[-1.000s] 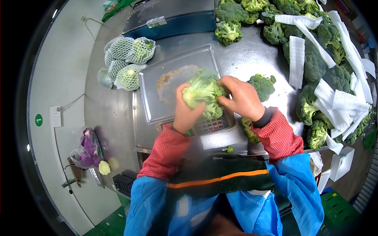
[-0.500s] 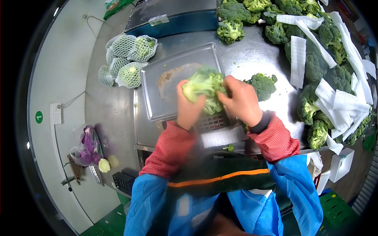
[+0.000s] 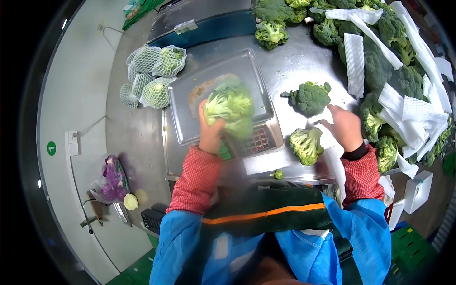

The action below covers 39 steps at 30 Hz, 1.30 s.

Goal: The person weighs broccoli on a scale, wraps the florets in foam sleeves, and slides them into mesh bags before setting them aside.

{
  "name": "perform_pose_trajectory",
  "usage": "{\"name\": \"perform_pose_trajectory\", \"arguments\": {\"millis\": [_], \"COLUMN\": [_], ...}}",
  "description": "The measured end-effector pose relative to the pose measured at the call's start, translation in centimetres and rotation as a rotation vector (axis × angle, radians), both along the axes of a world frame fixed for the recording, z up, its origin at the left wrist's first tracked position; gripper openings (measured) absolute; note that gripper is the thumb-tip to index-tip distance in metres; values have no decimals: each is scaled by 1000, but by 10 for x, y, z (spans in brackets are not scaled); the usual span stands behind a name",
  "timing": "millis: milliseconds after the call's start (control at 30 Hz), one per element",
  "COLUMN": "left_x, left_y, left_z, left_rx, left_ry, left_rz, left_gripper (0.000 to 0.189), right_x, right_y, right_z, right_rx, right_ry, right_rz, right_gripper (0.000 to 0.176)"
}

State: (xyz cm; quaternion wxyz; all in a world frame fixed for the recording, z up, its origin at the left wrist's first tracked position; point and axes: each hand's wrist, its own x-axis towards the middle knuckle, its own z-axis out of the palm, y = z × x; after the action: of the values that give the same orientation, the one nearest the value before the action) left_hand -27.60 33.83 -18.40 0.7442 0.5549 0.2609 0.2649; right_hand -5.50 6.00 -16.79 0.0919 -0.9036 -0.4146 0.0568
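Left hand point(image 3: 210, 131): one, thumb and fingers wrapped about the held broccoli point(image 3: 230, 105), which is blurred, over the scale tray point(image 3: 178, 128); whether it touches the metal cannot be told. Right hand point(image 3: 345, 127): one, fingers bent, at the white strip point(image 3: 330, 138); whether it is pinched cannot be told. Dark crown point(image 3: 309, 99): one, just beside the right fingertips. Pale-stemmed head point(image 3: 305, 146): one, next to the strip. Scale keypad point(image 3: 260, 140): one, on the wearer's side of the tray. Netted vegetables point(image 3: 156, 92): a group, left of the tray. Handling, as judged: bear on the firm stalk, sparing the tender florets; a steady left wrist avoids knocks against the tray rim; right fingertips best take the strip by an edge, clear of both loose heads
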Motion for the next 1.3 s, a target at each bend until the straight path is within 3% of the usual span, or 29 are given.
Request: {"name": "perform_pose_trajectory", "arguments": {"millis": [67, 167, 400, 500, 533, 633, 767, 1067, 1167, 1300], "left_x": [0, 1, 6, 10, 13, 17, 19, 23, 24, 23], "left_y": [-2, -2, -8, -13, -14, -17, -17, -20, -23, -23], "left_z": [-1, -4, -1, 1, 3, 4, 1, -1, 5, 7], "left_rx": [16, 85, 147, 129, 135, 178, 212, 266, 203, 181], "left_ry": [8, 50, 72, 57, 68, 102, 85, 114, 108, 83], "left_rz": [-11, -21, -4, -2, -6, 0, -1, 13, 22, -20], "left_gripper": [63, 62, 63, 63, 63, 63, 62, 61, 61, 60], "right_x": [-17, -49, -67, -56, -52, -42, -40, -47, -44, -42], "right_y": [30, 83, 129, 132, 136, 133, 133, 132, 130, 133], "right_z": [4, 14, 11, -10, -12, -5, -2, -6, 1, -4], "right_rx": [582, 789, 671, 671, 765, 654, 614, 649, 702, 700], "right_ry": [506, 451, 487, 830, 958, 1212, 1268, 1004, 1269, 1256], "right_rz": [119, 77, 23, -42, 11, -81, -99, -96, -151, -135], "right_gripper": [23, 18, 23, 30, 24, 22, 21, 22, 20, 20]}}
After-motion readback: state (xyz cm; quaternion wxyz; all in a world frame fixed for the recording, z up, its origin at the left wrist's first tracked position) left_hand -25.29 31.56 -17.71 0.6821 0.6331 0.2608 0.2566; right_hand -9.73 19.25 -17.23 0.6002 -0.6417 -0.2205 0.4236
